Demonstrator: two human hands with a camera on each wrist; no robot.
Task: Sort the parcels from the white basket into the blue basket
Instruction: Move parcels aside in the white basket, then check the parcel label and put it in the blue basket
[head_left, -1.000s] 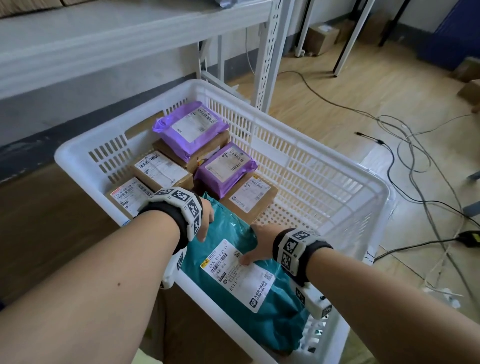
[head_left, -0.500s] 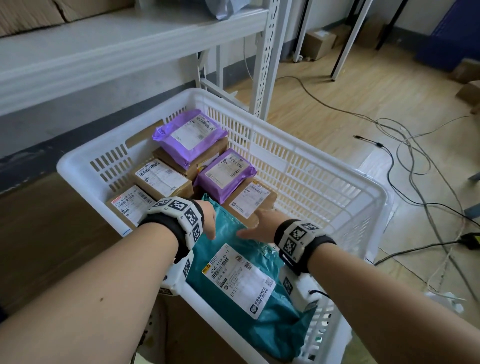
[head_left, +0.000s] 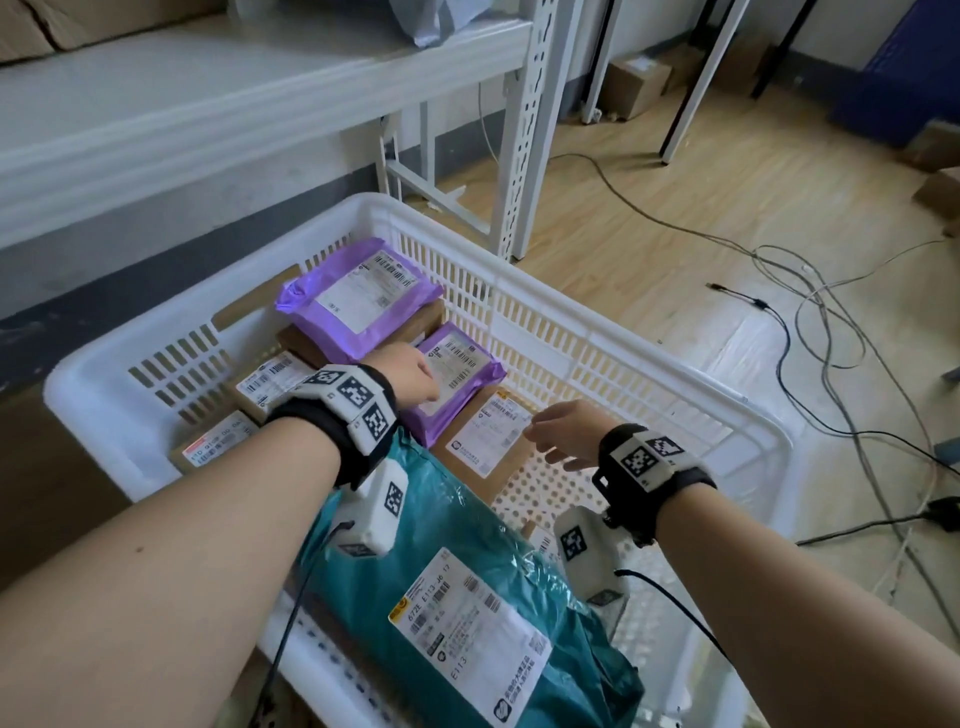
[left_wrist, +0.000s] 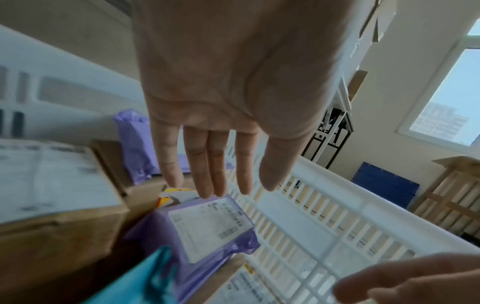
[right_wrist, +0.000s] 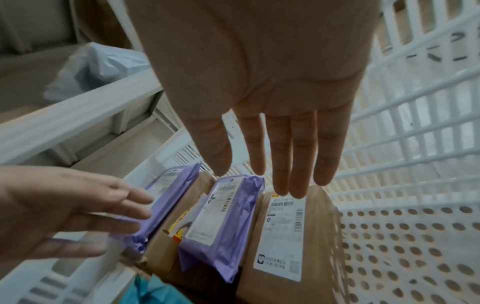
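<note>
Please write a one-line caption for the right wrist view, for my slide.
Open right hand reaching over a brown box and purple parcel in the white basket.

Perforated plastic white basket (head_left: 582, 332), glossy purple mailer (head_left: 358, 296)

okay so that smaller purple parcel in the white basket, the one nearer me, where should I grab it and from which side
Probably by its two long edges, coming down from above. The smaller purple parcel lies flat, label up, on top of the brown boxes, so its edges look reachable. The left hand hovers open over its left edge, the right hand open near the other side.
</note>
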